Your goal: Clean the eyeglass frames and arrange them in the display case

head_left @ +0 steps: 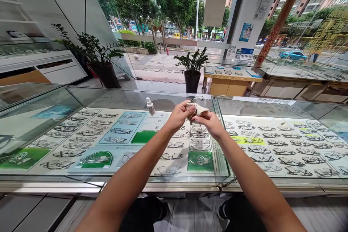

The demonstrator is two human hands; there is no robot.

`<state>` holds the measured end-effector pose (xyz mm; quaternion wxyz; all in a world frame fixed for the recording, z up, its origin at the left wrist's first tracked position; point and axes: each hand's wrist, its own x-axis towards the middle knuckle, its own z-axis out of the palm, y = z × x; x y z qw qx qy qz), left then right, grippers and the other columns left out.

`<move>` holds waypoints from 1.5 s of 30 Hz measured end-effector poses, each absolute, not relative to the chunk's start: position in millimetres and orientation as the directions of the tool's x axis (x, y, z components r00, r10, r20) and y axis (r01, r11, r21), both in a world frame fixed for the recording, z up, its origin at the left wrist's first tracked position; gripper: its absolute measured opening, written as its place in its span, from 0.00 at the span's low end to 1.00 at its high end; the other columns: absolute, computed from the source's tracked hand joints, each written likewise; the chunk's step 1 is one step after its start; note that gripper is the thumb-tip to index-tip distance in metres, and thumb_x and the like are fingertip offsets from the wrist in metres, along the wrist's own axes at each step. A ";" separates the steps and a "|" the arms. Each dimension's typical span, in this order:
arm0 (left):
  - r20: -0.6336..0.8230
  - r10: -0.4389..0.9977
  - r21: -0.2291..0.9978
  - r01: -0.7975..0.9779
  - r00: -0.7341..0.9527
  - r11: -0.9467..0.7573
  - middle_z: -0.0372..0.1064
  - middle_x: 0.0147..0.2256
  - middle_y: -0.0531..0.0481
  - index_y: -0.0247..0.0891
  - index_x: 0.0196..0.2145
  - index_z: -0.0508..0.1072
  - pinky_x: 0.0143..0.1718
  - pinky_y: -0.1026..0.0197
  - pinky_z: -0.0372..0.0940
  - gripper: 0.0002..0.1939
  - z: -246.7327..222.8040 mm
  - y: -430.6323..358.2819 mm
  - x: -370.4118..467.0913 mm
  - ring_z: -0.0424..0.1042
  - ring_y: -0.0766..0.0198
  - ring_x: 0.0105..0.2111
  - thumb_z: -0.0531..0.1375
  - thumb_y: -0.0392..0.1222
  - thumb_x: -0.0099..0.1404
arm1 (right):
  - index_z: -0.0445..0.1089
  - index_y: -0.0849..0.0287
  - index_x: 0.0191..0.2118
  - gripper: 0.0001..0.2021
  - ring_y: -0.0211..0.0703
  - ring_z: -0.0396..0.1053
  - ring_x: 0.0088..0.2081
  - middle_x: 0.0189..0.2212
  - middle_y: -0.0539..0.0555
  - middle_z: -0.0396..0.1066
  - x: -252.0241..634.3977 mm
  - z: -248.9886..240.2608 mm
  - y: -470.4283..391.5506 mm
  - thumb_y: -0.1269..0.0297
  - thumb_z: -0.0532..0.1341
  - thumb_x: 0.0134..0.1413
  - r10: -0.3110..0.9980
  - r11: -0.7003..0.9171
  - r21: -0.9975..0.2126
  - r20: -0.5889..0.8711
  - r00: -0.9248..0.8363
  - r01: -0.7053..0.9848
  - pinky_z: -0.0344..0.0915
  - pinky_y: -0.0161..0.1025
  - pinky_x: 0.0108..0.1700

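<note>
My left hand [178, 116] is closed, pinching a cream cleaning cloth [200, 110] folded around a pair of eyeglasses [198, 98]. One thin dark temple of the glasses sticks out above the cloth; the lenses are mostly hidden. My right hand [211, 122] is closed on the glasses from the other side, its fingers also touching the cloth. Both hands are held close together over the glass display case [130, 96]. Left of them, a small white spray bottle [150, 106] stands upright on the glass top.
Rows of eyeglasses [122, 131] lie inside the case, with more in the adjoining right-hand case [288, 161]. Beyond the counter are a potted plant [191, 79], another plant [104, 74] at left, and a wooden display table [231, 83] near the window.
</note>
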<state>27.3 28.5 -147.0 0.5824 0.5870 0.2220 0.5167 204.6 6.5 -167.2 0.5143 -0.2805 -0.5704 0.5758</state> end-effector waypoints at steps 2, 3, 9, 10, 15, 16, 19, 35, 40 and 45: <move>0.361 0.873 0.904 -0.352 0.327 -0.241 0.67 0.22 0.55 0.36 0.32 0.71 0.22 0.65 0.57 0.27 -149.0 30.4 29.1 0.63 0.70 0.20 0.70 0.65 0.65 | 0.86 0.57 0.35 0.20 0.49 0.79 0.40 0.34 0.56 0.84 204.3 -166.8 5.8 0.45 0.80 0.46 0.904 0.198 -0.950 0.272 -0.330 -0.243 0.73 0.50 0.52; 0.361 0.875 0.902 -0.362 0.324 -0.238 0.68 0.23 0.53 0.36 0.32 0.72 0.24 0.65 0.59 0.28 -148.9 30.8 29.5 0.64 0.70 0.21 0.69 0.66 0.65 | 0.86 0.57 0.35 0.19 0.49 0.78 0.40 0.35 0.56 0.84 205.1 -166.4 6.1 0.45 0.80 0.46 0.905 0.199 -0.950 0.272 -0.326 -0.241 0.73 0.50 0.52; 0.317 0.861 0.910 -0.383 0.398 -0.157 0.75 0.33 0.51 0.37 0.45 0.75 0.35 0.63 0.68 0.26 -146.3 25.1 30.2 0.73 0.65 0.31 0.78 0.54 0.58 | 0.86 0.55 0.34 0.19 0.45 0.76 0.36 0.33 0.53 0.83 210.1 -167.3 13.0 0.46 0.81 0.41 0.940 0.149 -0.928 0.240 -0.243 -0.341 0.73 0.46 0.47; 0.313 0.869 0.912 -0.375 0.384 -0.163 0.74 0.32 0.52 0.37 0.43 0.74 0.32 0.63 0.67 0.25 -147.2 24.2 31.0 0.72 0.66 0.29 0.78 0.53 0.58 | 0.86 0.55 0.34 0.20 0.45 0.76 0.37 0.33 0.53 0.83 209.4 -167.7 13.3 0.46 0.82 0.40 0.942 0.145 -0.930 0.235 -0.240 -0.339 0.73 0.46 0.48; 0.358 0.889 0.898 -0.365 0.284 -0.245 0.68 0.26 0.54 0.36 0.34 0.73 0.28 0.65 0.63 0.26 -151.0 27.1 34.2 0.66 0.69 0.25 0.72 0.63 0.63 | 0.86 0.57 0.34 0.20 0.48 0.77 0.39 0.34 0.56 0.84 206.4 -166.4 10.5 0.47 0.82 0.40 0.934 0.158 -0.950 0.233 -0.272 -0.270 0.73 0.48 0.51; 0.368 0.885 0.893 -0.375 0.285 -0.250 0.69 0.27 0.53 0.36 0.34 0.74 0.29 0.65 0.64 0.26 -150.5 28.1 34.0 0.67 0.69 0.26 0.71 0.64 0.64 | 0.86 0.57 0.35 0.20 0.48 0.77 0.40 0.35 0.56 0.84 206.9 -165.6 10.0 0.46 0.81 0.41 0.933 0.161 -0.949 0.236 -0.271 -0.271 0.73 0.48 0.51; 0.365 0.870 0.887 -0.408 0.331 -0.217 0.73 0.31 0.51 0.35 0.38 0.76 0.36 0.65 0.68 0.26 -147.5 28.3 32.3 0.71 0.67 0.31 0.72 0.63 0.64 | 0.86 0.56 0.35 0.20 0.47 0.77 0.39 0.36 0.56 0.84 210.0 -164.0 10.3 0.45 0.80 0.44 0.935 0.174 -0.942 0.250 -0.250 -0.287 0.73 0.46 0.49; 0.331 0.854 0.910 -0.375 0.401 -0.177 0.74 0.31 0.51 0.36 0.41 0.76 0.33 0.63 0.69 0.26 -139.2 21.8 30.1 0.72 0.66 0.29 0.77 0.59 0.58 | 0.85 0.56 0.34 0.20 0.46 0.77 0.37 0.35 0.54 0.84 211.9 -162.1 8.7 0.45 0.80 0.43 0.940 0.158 -0.938 0.239 -0.245 -0.308 0.74 0.46 0.48; 0.339 0.920 0.901 -0.349 0.196 -0.257 0.62 0.20 0.57 0.37 0.28 0.69 0.21 0.66 0.53 0.29 -144.0 15.7 38.0 0.58 0.73 0.19 0.72 0.66 0.62 | 0.86 0.56 0.36 0.21 0.50 0.79 0.41 0.34 0.56 0.84 200.6 -164.3 3.0 0.45 0.81 0.42 0.912 0.164 -0.963 0.231 -0.340 -0.215 0.73 0.50 0.51; 0.312 0.936 0.885 -0.408 0.164 -0.224 0.69 0.24 0.53 0.37 0.31 0.74 0.25 0.64 0.61 0.31 -145.1 21.5 38.9 0.65 0.68 0.22 0.69 0.72 0.61 | 0.86 0.55 0.36 0.18 0.49 0.78 0.41 0.38 0.56 0.85 206.0 -160.0 1.9 0.45 0.78 0.49 0.917 0.190 -0.952 0.259 -0.302 -0.241 0.73 0.46 0.49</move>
